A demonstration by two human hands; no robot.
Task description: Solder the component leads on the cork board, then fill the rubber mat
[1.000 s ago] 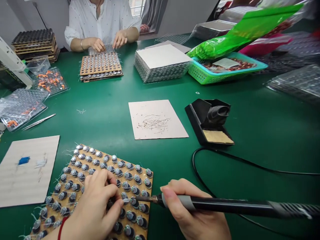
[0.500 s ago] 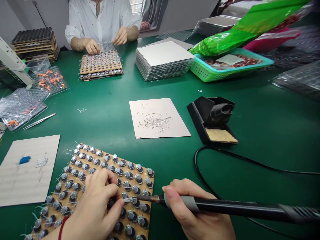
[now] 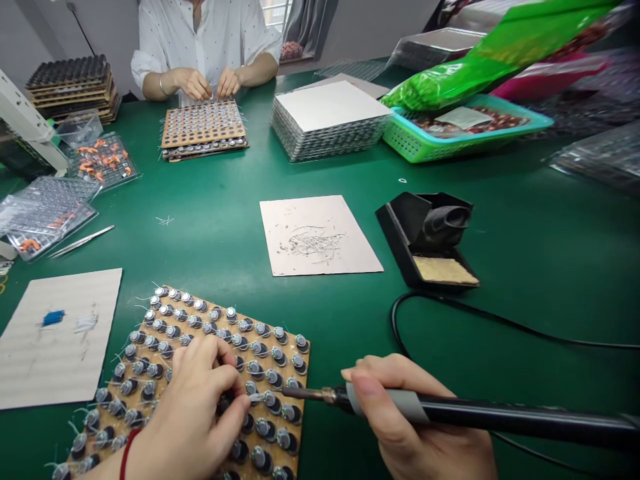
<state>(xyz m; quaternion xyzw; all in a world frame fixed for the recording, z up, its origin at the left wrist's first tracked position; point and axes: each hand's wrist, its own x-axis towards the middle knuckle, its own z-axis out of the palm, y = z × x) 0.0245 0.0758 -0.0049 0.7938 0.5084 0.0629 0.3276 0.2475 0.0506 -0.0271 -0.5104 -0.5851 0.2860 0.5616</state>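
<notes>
Right grip (image 3: 433,443) curled snugly round the soldering iron (image 3: 485,413), I hold it by its grey sleeve (image 3: 405,404), the metal tip (image 3: 306,393) over the board's right side. I judge it stiff, fairly light, best held behind that probably hot tip. My left grip (image 3: 200,400) pinches a whitish lead (image 3: 256,398), likely flimsy, above the board (image 3: 293,460). Beyond, on the green surface (image 3: 225,233), stand the iron holder (image 3: 400,253) and a card (image 3: 277,213).

Passage between component board (image 3: 294,459) and scrap-strewn card (image 3: 360,260); 1 stand (image 3: 425,240), 1 cable (image 3: 550,342) rightward.
</notes>
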